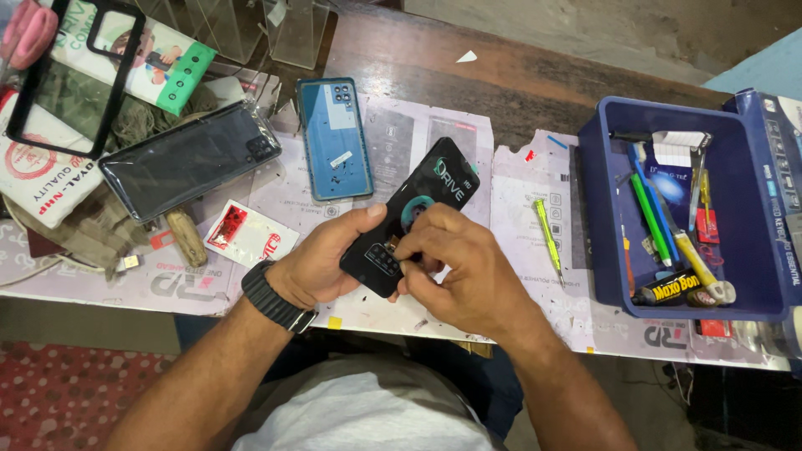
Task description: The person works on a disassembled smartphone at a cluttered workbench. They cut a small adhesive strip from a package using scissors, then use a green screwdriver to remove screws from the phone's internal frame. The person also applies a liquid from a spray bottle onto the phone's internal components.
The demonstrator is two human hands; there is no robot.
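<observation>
Two hands meet over a black phone back panel (415,219), held tilted above the near edge of the table (518,79). The left hand (322,263) cradles the panel from below and behind, its thumb lying across the near long edge, fingers (368,219) curled shut around it. The right hand (455,271) comes in from the other side, its fingers pinched close at the camera-cutout end, where a small orange-brown piece shows between the fingertips; what exactly they pinch is too small to tell.

Judging from this, the grip is thin: the panel hangs clear of the table, so a slip of the left thumb could drop it onto the papers below, and too hard a pinch by the right fingertips could bend or tear the small piece.

Beyond the hands lie a blue phone case (334,138), a dark phone (188,159) in clear wrap and a yellow screwdriver (548,236). A blue tray (601,192) of tools sits well to the right.
</observation>
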